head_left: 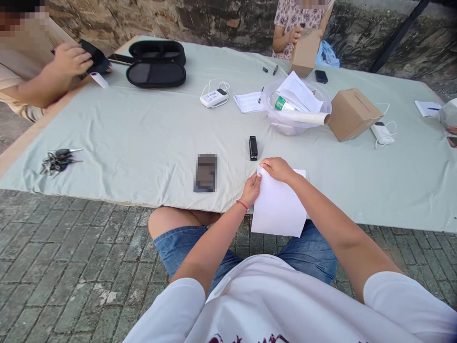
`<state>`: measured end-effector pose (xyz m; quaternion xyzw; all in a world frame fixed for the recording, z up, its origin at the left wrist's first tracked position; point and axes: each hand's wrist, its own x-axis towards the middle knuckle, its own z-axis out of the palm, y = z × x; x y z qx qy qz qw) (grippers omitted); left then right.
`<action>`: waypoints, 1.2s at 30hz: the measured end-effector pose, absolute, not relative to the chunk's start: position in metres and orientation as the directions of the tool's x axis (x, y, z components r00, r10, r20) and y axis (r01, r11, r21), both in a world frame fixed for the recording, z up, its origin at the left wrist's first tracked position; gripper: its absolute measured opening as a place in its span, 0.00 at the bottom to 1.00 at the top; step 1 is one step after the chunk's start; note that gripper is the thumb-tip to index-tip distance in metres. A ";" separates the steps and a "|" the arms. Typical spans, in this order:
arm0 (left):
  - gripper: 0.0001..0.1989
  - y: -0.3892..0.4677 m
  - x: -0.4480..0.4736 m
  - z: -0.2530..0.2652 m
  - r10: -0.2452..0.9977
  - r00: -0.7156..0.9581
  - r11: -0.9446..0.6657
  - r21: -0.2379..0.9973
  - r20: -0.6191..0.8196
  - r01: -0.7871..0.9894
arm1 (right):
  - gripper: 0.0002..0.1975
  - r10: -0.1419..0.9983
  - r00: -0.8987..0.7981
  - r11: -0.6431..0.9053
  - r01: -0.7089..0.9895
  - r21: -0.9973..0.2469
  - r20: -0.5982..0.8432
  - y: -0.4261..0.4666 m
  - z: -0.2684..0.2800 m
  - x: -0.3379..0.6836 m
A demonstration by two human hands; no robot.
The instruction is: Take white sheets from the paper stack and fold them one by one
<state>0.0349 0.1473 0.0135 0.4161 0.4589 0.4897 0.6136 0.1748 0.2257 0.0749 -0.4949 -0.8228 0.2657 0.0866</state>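
White paper (280, 205) lies partly over the table's near edge and hangs above my lap; whether it is one sheet or a stack I cannot tell. My left hand (252, 188) pinches its left edge near the top corner, thumb on top. At that same corner my right hand (277, 169) is closed on the top edge, its fingers curled over the paper. Just beyond my hands a black stapler (253, 148) rests on the cloth. To the left of them lies a dark phone-like object (205, 173), blurred out.
On the cloth-covered table (143, 143) are keys (59, 161), a black case (157, 64), a white power bank (214, 97), a plastic basin (282, 125) with papers and a bottle, and a cardboard box (353, 114). Other people sit at the left, far side and right edge.
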 end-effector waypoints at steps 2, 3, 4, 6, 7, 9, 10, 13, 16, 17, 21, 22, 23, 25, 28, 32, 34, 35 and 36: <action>0.25 0.148 0.035 0.011 0.985 0.090 0.162 0.963 -0.146 -0.216 | 0.17 0.836 -0.534 0.451 0.800 -0.395 -0.127 0.223 0.077 0.172; 0.24 0.148 0.035 0.009 0.985 0.090 0.162 0.961 -0.145 -0.225 | 0.18 0.827 -0.545 0.475 0.809 -0.347 -0.138 0.221 0.078 0.171; 0.24 0.149 0.036 0.009 0.985 0.094 0.164 0.957 -0.146 -0.237 | 0.18 0.821 -0.550 0.489 0.815 -0.312 -0.150 0.220 0.079 0.170; 0.24 0.149 0.036 0.008 0.983 0.102 0.173 0.950 -0.151 -0.259 | 0.18 0.815 -0.554 0.502 0.821 -0.271 -0.168 0.218 0.081 0.168; 0.24 0.149 0.036 0.008 0.983 0.104 0.176 0.949 -0.154 -0.263 | 0.18 0.812 -0.557 0.509 0.822 -0.257 -0.173 0.218 0.082 0.167; 0.25 0.148 0.036 0.008 0.982 0.104 0.177 0.948 -0.155 -0.265 | 0.19 0.807 -0.562 0.520 0.821 -0.236 -0.181 0.217 0.083 0.167; 0.25 0.148 0.036 0.007 0.983 0.102 0.174 0.949 -0.152 -0.265 | 0.19 0.805 -0.564 0.523 0.821 -0.229 -0.183 0.217 0.084 0.167; 0.25 0.149 0.036 0.005 0.987 0.087 0.155 0.954 -0.137 -0.257 | 0.19 0.802 -0.568 0.528 0.819 -0.225 -0.186 0.216 0.083 0.166; 0.25 0.150 0.036 0.002 0.989 0.077 0.139 0.960 -0.124 -0.242 | 0.19 0.806 -0.560 0.519 0.824 -0.228 -0.190 0.215 0.080 0.166; 0.25 0.150 0.036 0.002 0.990 0.074 0.136 0.962 -0.121 -0.237 | 0.19 0.809 -0.556 0.515 0.826 -0.228 -0.190 0.215 0.079 0.166; 0.25 0.149 0.036 0.003 0.989 0.063 0.144 0.960 -0.132 -0.241 | 0.19 0.807 -0.561 0.521 0.824 -0.224 -0.187 0.216 0.078 0.167; 0.25 0.149 0.036 0.004 0.988 0.065 0.154 0.956 -0.142 -0.249 | 0.19 0.804 -0.562 0.523 0.823 -0.221 -0.194 0.215 0.079 0.167; 0.24 0.149 0.036 0.004 0.986 0.070 0.165 0.951 -0.152 -0.261 | 0.19 0.800 -0.565 0.525 0.822 -0.220 -0.203 0.215 0.080 0.168; 0.23 0.149 0.036 0.006 0.983 0.076 0.180 0.941 -0.165 -0.287 | 0.18 0.797 -0.572 0.531 0.816 -0.228 -0.194 0.214 0.081 0.168; 0.23 0.150 0.036 0.006 0.985 0.068 0.169 0.937 -0.156 -0.305 | 0.19 0.801 -0.589 0.549 0.793 -0.262 -0.104 0.210 0.081 0.167; 0.23 0.151 0.036 0.005 0.990 0.049 0.139 0.957 -0.130 -0.256 | 0.21 0.782 -0.617 0.561 0.759 -0.331 -0.091 0.209 0.080 0.166; 0.23 0.150 0.036 0.004 0.991 0.046 0.132 0.958 -0.124 -0.254 | 0.21 0.808 -0.588 0.541 0.754 -0.372 -0.019 0.211 0.081 0.174; 0.23 0.150 0.036 0.004 0.991 0.045 0.131 0.957 -0.123 -0.258 | 0.21 0.841 -0.539 0.510 0.763 -0.397 0.047 0.212 0.080 0.182; 0.23 0.149 0.036 0.004 0.992 0.044 0.129 0.956 -0.122 -0.263 | 0.21 0.881 -0.458 0.461 0.776 -0.429 0.118 0.213 0.079 0.192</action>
